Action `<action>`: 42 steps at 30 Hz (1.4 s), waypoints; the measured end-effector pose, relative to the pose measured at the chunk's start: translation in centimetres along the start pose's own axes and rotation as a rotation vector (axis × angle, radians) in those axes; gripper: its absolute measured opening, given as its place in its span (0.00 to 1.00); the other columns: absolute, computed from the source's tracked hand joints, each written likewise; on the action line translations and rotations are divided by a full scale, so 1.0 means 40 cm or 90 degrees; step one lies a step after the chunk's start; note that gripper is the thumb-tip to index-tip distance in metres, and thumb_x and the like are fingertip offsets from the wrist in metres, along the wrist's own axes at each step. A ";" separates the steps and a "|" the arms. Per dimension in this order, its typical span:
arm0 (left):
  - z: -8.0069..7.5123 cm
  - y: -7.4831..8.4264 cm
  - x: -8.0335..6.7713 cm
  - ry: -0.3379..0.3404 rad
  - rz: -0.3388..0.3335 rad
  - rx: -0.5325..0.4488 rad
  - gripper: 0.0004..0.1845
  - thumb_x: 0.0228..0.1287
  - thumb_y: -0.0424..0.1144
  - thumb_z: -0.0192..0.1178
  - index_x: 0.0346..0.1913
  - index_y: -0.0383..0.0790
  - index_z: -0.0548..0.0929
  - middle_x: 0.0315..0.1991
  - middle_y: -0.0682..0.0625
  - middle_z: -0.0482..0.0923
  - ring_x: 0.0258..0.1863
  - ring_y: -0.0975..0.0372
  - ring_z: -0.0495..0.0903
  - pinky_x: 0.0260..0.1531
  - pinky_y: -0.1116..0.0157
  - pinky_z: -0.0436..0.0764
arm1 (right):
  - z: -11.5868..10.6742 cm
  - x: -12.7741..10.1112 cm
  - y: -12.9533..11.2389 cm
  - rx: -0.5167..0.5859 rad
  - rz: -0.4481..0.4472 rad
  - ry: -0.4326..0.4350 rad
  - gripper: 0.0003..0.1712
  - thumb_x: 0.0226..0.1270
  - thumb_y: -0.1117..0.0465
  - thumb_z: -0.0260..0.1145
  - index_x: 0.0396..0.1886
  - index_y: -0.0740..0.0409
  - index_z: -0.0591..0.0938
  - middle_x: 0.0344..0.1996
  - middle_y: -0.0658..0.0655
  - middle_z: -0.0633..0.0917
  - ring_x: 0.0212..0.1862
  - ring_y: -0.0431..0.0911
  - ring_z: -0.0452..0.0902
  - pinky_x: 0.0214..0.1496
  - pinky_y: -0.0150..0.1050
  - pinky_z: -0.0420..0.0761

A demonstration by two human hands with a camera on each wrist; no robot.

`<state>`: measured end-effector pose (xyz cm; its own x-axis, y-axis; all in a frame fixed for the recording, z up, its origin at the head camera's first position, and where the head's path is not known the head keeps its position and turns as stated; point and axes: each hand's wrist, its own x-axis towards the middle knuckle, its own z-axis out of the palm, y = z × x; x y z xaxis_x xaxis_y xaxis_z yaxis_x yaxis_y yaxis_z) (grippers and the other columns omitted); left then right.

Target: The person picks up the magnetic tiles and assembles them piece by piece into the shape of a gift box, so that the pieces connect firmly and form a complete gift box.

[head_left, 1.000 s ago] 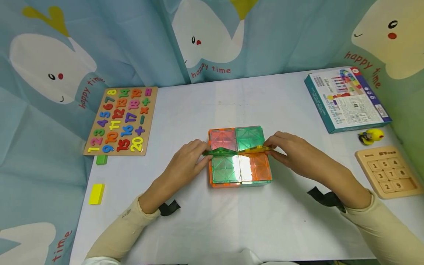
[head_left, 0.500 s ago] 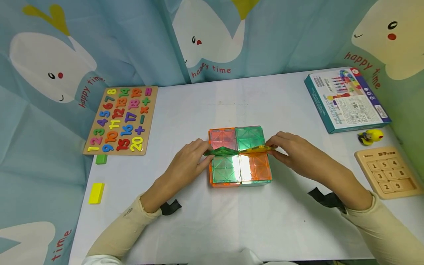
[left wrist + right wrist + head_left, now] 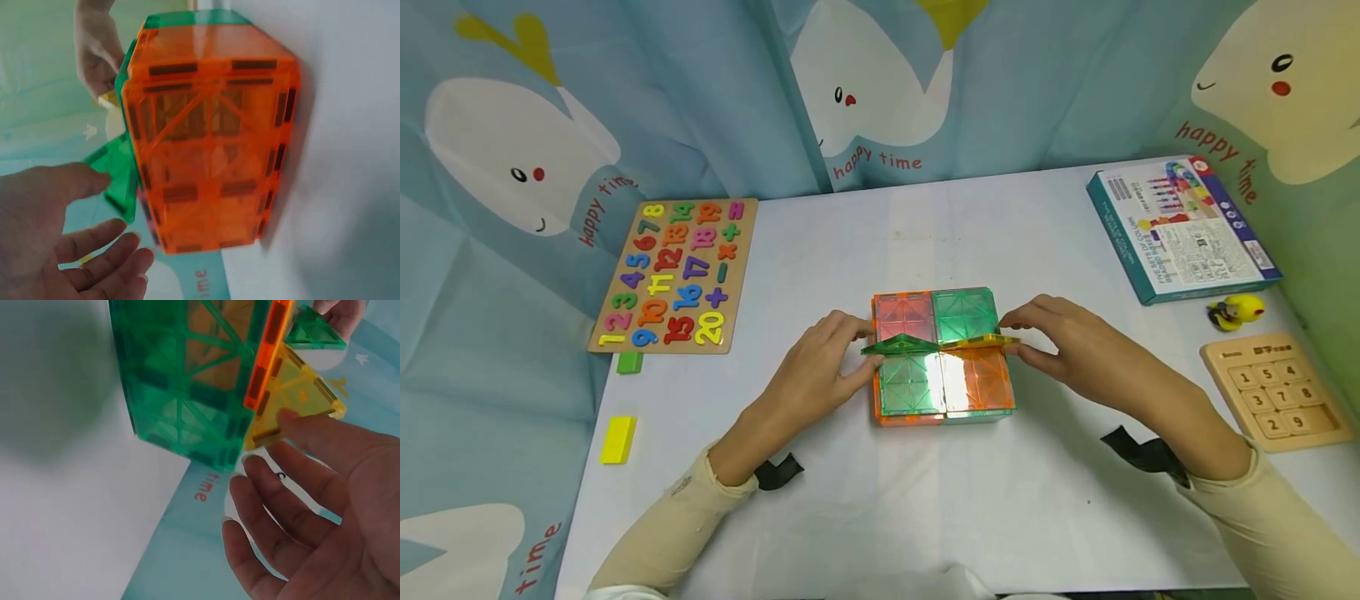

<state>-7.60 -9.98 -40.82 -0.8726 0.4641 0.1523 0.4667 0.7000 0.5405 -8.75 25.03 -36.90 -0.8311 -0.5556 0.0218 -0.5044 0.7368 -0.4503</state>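
A box of translucent magnetic tiles (image 3: 943,358) stands at the table's middle, topped with pink, green and orange squares. On top, a green triangle tile (image 3: 899,344) and a yellow triangle tile (image 3: 979,339) stand on edge in a row. My left hand (image 3: 863,343) is at the green triangle's outer corner. In the left wrist view its thumb (image 3: 56,187) touches the green triangle (image 3: 119,178) beside the box's orange wall (image 3: 209,156), the fingers loose. My right hand (image 3: 1019,333) is at the yellow triangle's outer corner; one straight finger (image 3: 312,434) touches the yellow triangle (image 3: 294,403).
A wooden number puzzle board (image 3: 673,275) lies at the left, with a green block (image 3: 630,361) and a yellow block (image 3: 618,438) below it. At the right are a toy box (image 3: 1180,225), a small yellow duck (image 3: 1236,310) and a wooden sliding number puzzle (image 3: 1273,387). Printed curtains surround the table.
Both hands' fingers have spread slightly away from the triangles' outer corners. The triangles and the box stay where they were.
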 end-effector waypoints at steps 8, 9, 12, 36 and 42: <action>-0.004 -0.015 -0.025 -0.017 -0.103 -0.080 0.37 0.71 0.57 0.67 0.74 0.42 0.70 0.68 0.47 0.73 0.68 0.54 0.75 0.66 0.49 0.79 | -0.023 -0.035 0.002 0.041 0.134 -0.052 0.35 0.79 0.48 0.67 0.75 0.61 0.70 0.64 0.66 0.80 0.64 0.63 0.78 0.61 0.66 0.79; -0.001 -0.017 -0.032 -0.023 -0.123 -0.100 0.39 0.71 0.59 0.67 0.75 0.42 0.68 0.69 0.46 0.72 0.69 0.54 0.74 0.67 0.48 0.78 | -0.024 -0.044 0.004 0.053 0.151 -0.067 0.39 0.78 0.46 0.67 0.78 0.62 0.67 0.67 0.67 0.77 0.66 0.64 0.76 0.62 0.67 0.78; 0.010 -0.027 -0.057 -0.040 -0.182 -0.163 0.42 0.71 0.62 0.65 0.78 0.43 0.64 0.73 0.46 0.69 0.72 0.53 0.72 0.69 0.46 0.75 | -0.023 -0.074 0.015 0.098 0.187 -0.104 0.53 0.74 0.41 0.70 0.83 0.62 0.57 0.74 0.69 0.71 0.71 0.67 0.71 0.64 0.70 0.75; 0.114 0.000 -0.121 -0.169 -0.111 -0.223 0.51 0.73 0.41 0.69 0.86 0.38 0.46 0.85 0.44 0.51 0.81 0.52 0.62 0.75 0.53 0.69 | 0.165 -0.089 -0.040 0.237 0.145 -0.082 0.57 0.65 0.53 0.80 0.85 0.50 0.56 0.75 0.58 0.75 0.69 0.61 0.78 0.66 0.59 0.80; 0.105 -0.018 -0.112 -0.124 -0.132 -0.234 0.51 0.71 0.40 0.71 0.86 0.39 0.49 0.83 0.44 0.59 0.71 0.51 0.76 0.68 0.54 0.78 | 0.167 -0.045 -0.043 0.224 0.114 -0.076 0.56 0.66 0.54 0.80 0.84 0.52 0.57 0.72 0.59 0.79 0.68 0.61 0.80 0.65 0.57 0.81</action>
<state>-3.41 -10.30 -45.35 -0.8824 0.4525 -0.1289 0.1730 0.5667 0.8055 -4.81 22.18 -42.13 -0.8549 -0.4870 -0.1787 -0.2263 0.6601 -0.7163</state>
